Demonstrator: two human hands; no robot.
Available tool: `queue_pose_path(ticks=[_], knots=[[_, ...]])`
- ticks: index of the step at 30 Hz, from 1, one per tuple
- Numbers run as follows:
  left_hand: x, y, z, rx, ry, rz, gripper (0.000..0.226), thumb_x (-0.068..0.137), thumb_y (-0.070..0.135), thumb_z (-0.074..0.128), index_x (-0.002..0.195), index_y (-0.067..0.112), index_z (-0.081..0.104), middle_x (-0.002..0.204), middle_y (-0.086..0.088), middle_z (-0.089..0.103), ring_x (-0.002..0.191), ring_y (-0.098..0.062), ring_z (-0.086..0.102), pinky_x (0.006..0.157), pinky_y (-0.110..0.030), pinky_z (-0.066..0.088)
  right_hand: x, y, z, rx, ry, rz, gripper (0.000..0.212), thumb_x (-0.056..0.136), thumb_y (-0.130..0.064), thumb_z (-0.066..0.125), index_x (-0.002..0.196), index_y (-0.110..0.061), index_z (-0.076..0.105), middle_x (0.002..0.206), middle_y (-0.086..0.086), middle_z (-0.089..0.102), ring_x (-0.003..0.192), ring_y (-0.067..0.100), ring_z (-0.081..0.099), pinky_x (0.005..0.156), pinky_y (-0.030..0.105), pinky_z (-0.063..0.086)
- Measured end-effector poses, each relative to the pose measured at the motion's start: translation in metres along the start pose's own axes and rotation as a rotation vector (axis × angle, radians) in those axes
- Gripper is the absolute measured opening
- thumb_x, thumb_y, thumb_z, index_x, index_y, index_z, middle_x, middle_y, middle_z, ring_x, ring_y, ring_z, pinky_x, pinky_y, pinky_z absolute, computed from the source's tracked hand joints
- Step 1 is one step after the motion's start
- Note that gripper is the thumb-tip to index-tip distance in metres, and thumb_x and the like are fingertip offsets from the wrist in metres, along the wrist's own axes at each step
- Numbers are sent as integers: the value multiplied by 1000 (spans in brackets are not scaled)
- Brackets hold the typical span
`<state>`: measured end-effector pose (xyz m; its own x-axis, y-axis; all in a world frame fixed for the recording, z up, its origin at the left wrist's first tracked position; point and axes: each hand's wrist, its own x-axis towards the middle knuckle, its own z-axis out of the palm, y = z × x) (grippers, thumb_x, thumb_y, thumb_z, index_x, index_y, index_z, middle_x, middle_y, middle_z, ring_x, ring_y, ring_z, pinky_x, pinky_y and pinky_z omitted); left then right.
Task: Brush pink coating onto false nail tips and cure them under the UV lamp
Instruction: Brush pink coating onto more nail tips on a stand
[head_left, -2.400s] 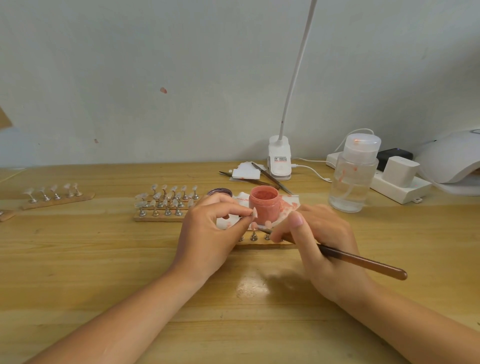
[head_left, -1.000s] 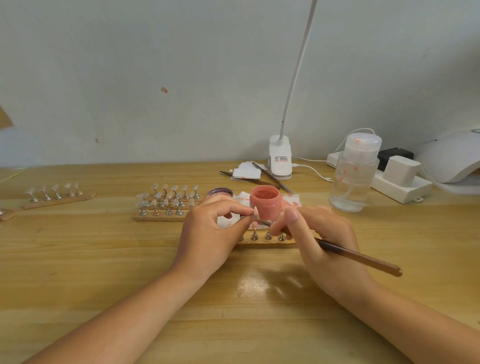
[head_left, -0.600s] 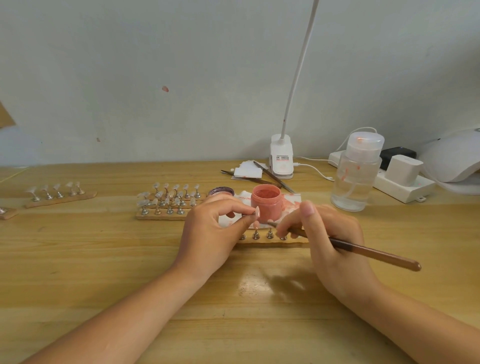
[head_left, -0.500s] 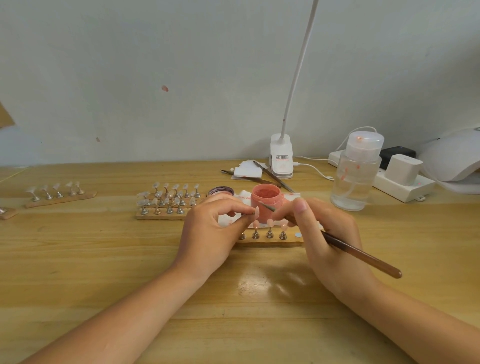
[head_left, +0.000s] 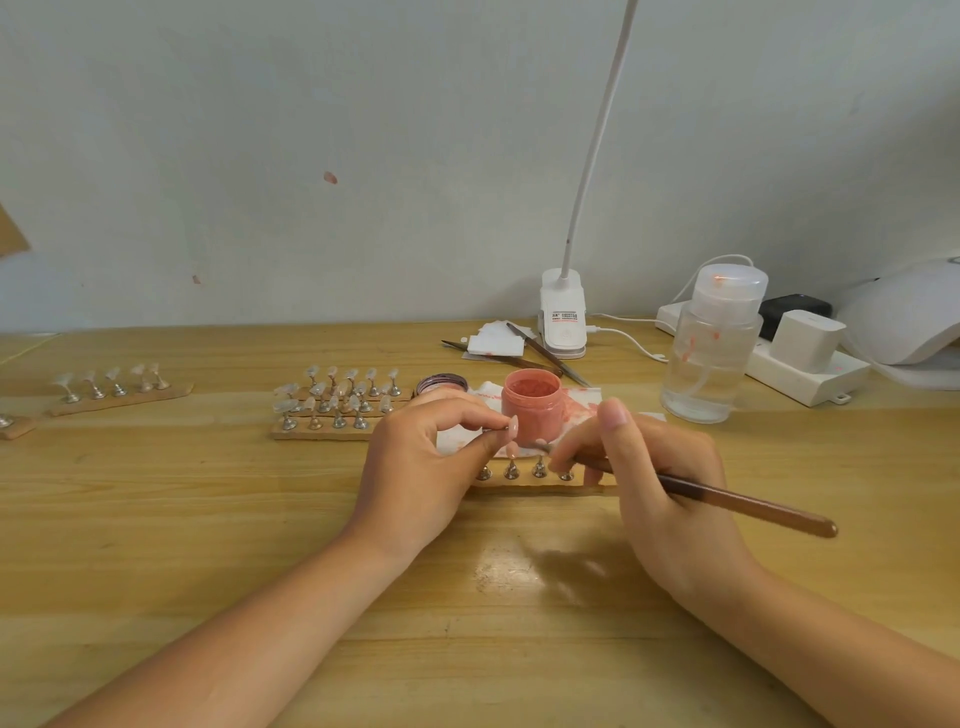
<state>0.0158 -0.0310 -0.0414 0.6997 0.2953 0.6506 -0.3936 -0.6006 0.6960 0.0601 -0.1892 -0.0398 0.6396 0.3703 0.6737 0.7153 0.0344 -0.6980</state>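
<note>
The left hand (head_left: 415, 467) pinches a small metal stand between thumb and forefinger, and a single nail tip (head_left: 512, 428) sits on the end of it, tilted toward the right hand (head_left: 660, 483). That hand is curled round a long brown brush (head_left: 737, 504) in a pen grip, its handle trailing out past the wrist and its bristle end just short of the nail tip; whether the bristles touch the tip cannot be told at this size. Just beyond both hands' fingertips stands the open jar of pink coating (head_left: 531, 402) on a stained white paper (head_left: 582, 405), and directly under the fingers lies a wooden strip (head_left: 524, 480) carrying a row of further stands. The nail tip looks thin, light and glossy plastic — likely to flex or pop off its mount if pressed, and smear if a finger brushes wet coating — so the metal stem below it is the sensible place to hold, as the left hand does, leaving the curved face free. The brush wants a light grip close to the ferrule for control. Far beyond the right hand, at the tabletop (head_left: 208, 519) edge, sits the white UV lamp (head_left: 904, 317) — the coated tip has yet to go under it.
</note>
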Motion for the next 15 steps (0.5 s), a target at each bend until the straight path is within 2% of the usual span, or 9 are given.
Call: queue_pose_path(ticks=[3,8,12,15], knots=[[0,0,0,-1,-3,3,29,69,3,74,71,31,66,73,14,64,79,7,59,75,-3,39,2,0,1,-45,-10,-16,46,90,-38,34,71,-12,67,70,-21,62,73,-2,59,66,9,40],[0,1,-1,-4,-10,-4,31,70,2,74,70,31,65,71,15,64,79,9,58,75,-2,38,-1,2,0,19,-45,17,51,90,-40,35,65,-11,68,67,-3,66,67,9,61,63,22,46],[-1,3,-1,-8,-12,-14,23,71,4,72,75,27,69,80,11,66,83,8,59,76,-2,38,2,1,0,-64,17,-30,45,91,-38,34,71,-15,68,72,-13,65,74,8,61,67,25,47],[-1,3,-2,-16,-6,-45,24,74,7,71,79,30,68,89,10,65,89,7,57,78,-3,38,2,0,0,-63,29,-38,44,91,-36,35,74,-13,69,78,-18,65,79,7,62,71,29,49]])
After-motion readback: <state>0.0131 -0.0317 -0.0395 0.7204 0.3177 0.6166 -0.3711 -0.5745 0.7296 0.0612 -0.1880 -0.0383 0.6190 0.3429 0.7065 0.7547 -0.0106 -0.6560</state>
